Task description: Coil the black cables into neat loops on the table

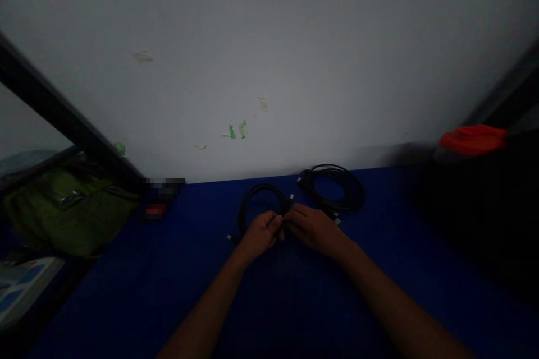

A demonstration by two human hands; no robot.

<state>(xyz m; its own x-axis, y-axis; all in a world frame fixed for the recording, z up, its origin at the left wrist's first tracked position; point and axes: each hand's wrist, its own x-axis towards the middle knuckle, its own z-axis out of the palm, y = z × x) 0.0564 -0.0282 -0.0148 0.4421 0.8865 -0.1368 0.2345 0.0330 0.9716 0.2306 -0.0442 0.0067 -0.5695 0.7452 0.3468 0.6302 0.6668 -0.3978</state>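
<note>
Left hand point(261, 234), right hand point(314, 229) clasp a black cable point(255, 202); plug point(291, 197) (pale-tipped) points up-right.

You're facing a scuffed white wall point(269, 56) with a few pale patches and green marks point(237, 129) on it, and the light is dim. A blue tabletop point(126, 297) runs right up to the wall. On your left, a dark frame point(63, 106) slants across the view above a green bag point(67, 213), and a blurred object point(162, 196) sits at the corner. On your right, a red-orange piece point(472, 140) tops a dark shape point(475, 219).
</note>
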